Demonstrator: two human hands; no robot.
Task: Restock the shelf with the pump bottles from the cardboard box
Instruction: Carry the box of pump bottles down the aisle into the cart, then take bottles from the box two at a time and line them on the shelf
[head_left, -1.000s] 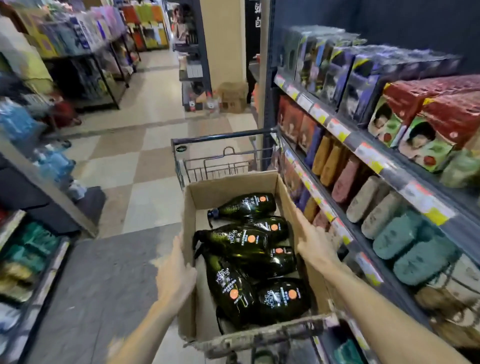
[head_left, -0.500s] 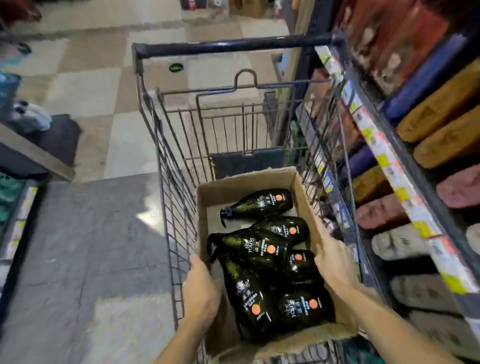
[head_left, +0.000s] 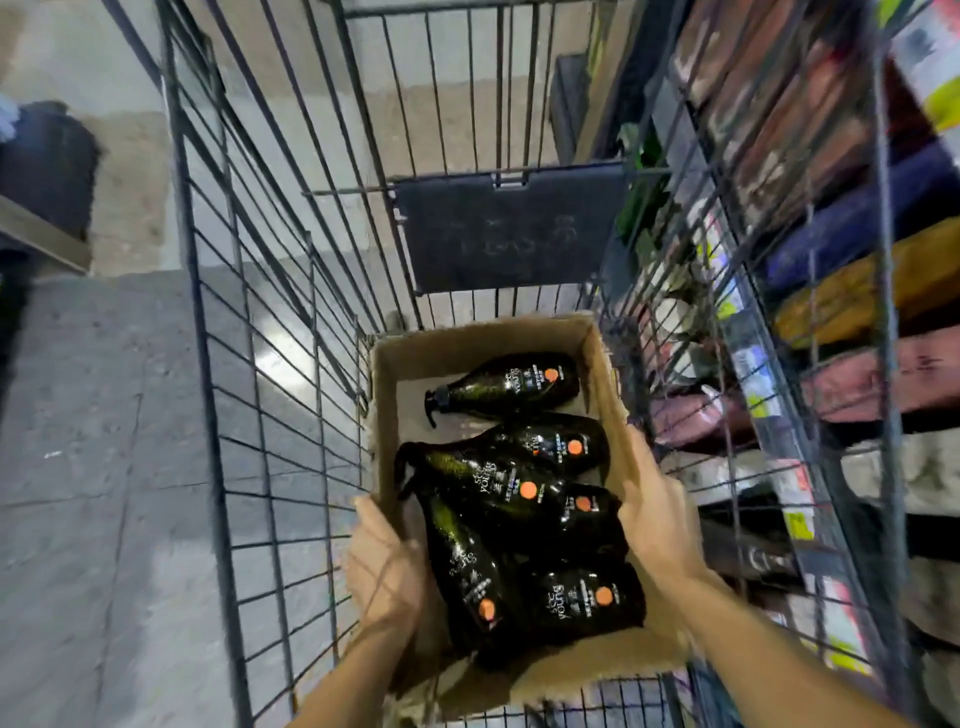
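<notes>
We found the cardboard box (head_left: 605, 358) down inside the wire cart (head_left: 270, 332), held by its two long walls. The left hand (head_left: 387, 566) was closed over the left wall, fingers curled on the outer face; the right hand (head_left: 657, 512) was clasped on the right wall in like fashion. Neither hand had hold of a bottle.

Six pump bottles (head_left: 511, 491) lay loose on their sides in the box (dark green, one apart at the far end, five heaped toward the near end). The shelf (head_left: 789, 483) stood just beside the cart on the right, seen through its mesh.

We judged the step in hand to be the handling of the box itself; no bottle had yet been shelved. The next move called for a free hand to take one bottle by its body and stand it upright on the shelf.
</notes>
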